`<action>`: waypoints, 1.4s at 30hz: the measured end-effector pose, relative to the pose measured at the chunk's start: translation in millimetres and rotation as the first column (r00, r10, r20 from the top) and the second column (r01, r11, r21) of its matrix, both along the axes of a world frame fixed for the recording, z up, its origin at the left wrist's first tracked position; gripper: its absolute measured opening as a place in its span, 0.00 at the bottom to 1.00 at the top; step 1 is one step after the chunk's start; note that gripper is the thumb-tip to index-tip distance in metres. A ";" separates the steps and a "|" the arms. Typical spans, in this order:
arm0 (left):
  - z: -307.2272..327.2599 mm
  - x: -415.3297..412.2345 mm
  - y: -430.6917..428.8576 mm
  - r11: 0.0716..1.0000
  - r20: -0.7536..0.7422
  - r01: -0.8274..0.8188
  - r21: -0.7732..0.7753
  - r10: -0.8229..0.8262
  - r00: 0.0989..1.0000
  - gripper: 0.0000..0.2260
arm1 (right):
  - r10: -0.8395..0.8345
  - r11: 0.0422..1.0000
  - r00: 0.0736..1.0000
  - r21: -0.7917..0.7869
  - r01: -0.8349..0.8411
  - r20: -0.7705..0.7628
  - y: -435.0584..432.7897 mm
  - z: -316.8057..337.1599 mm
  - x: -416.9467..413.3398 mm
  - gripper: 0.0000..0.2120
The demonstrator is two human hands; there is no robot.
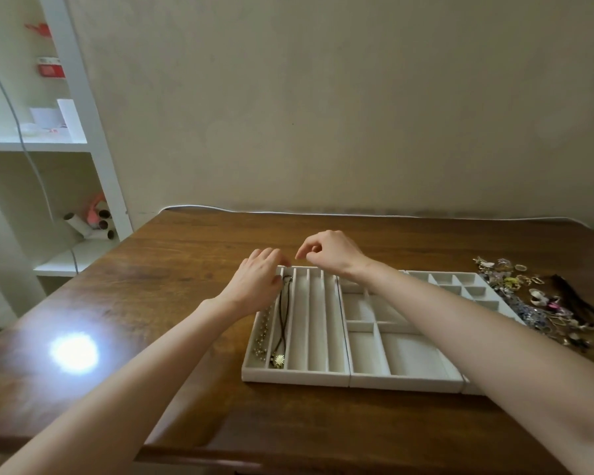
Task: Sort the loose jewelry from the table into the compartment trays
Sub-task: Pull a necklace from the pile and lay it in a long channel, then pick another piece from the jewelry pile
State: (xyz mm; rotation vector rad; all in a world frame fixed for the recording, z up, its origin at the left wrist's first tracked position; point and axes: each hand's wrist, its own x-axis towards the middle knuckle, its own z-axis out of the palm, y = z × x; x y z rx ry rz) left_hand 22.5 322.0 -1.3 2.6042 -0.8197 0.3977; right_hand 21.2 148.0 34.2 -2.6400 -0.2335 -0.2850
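Note:
A white tray with long slots [295, 375] lies on the wooden table [186, 255], with further white compartment trays [405, 378] to its right. A beaded chain [263, 334] fills the leftmost slot. A dark cord necklace with a daisy pendant [279, 360] lies in the second slot. My left hand [258, 281] rests over the tray's far left corner, fingers near the cord's top end. My right hand [330, 252] hovers just behind the tray's far edge with loosely curled fingers, holding nothing visible. A heap of loose jewelry [542, 299] lies at the right.
A white shelf unit [83, 145] with cardboard tubes stands left of the table. A bright light reflection [74, 351] shows on the table's left part. The wall runs close behind the table's far edge.

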 end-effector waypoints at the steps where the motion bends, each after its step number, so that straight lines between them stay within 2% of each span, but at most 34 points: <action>1: 1.4 -1.6 -6.7 1.000 -0.001 0.014 -0.015 -0.014 1.000 0.15 | 0.000 1.000 1.000 0.017 0.000 0.000 -5.5 1.2 -2.4 0.12; 9: 12.5 -16.1 -87.6 0.985 -0.046 0.169 -0.023 -0.170 0.984 0.15 | -0.053 0.995 0.998 0.087 0.051 0.027 -79.9 5.3 -38.0 0.07; 19: 17.9 -37.9 -211.1 0.945 -0.122 0.327 0.018 -0.323 0.939 0.14 | -0.264 0.957 0.964 0.128 0.262 0.003 -207.4 5.0 -94.4 0.08; 25: 11.8 -50.9 -271.3 0.927 -0.176 0.375 -0.026 -0.373 0.911 0.15 | -0.375 0.914 0.927 0.158 0.373 -0.018 -266.2 -7.3 -114.1 0.08; 28: 6.3 -50.6 -293.5 0.933 -0.145 0.361 -0.020 -0.360 0.922 0.13 | -0.412 0.896 0.910 0.167 0.412 -0.034 -284.9 -17.0 -116.1 0.07; 32: -0.3 -44.3 -317.4 0.964 -0.060 0.265 -0.027 -0.266 0.962 0.09 | -0.452 0.874 0.889 0.162 0.459 -0.081 -299.4 -27.9 -114.3 0.07; 35: -2.6 -39.5 -331.1 0.971 -0.031 0.237 0.034 -0.236 0.971 0.07 | -0.441 0.885 0.893 0.121 0.449 -0.082 -302.8 -34.0 -108.7 0.08; 38: -2.6 -34.5 -341.6 0.969 -0.034 0.221 0.110 -0.218 0.975 0.09 | -0.418 0.903 0.907 0.080 0.422 -0.054 -298.7 -39.2 -101.8 0.08; 42: -4.2 -28.1 -348.0 0.969 -0.068 0.169 0.182 -0.159 0.985 0.18 | -0.412 0.911 0.911 -0.006 0.412 -0.020 -294.9 -49.2 -97.1 0.13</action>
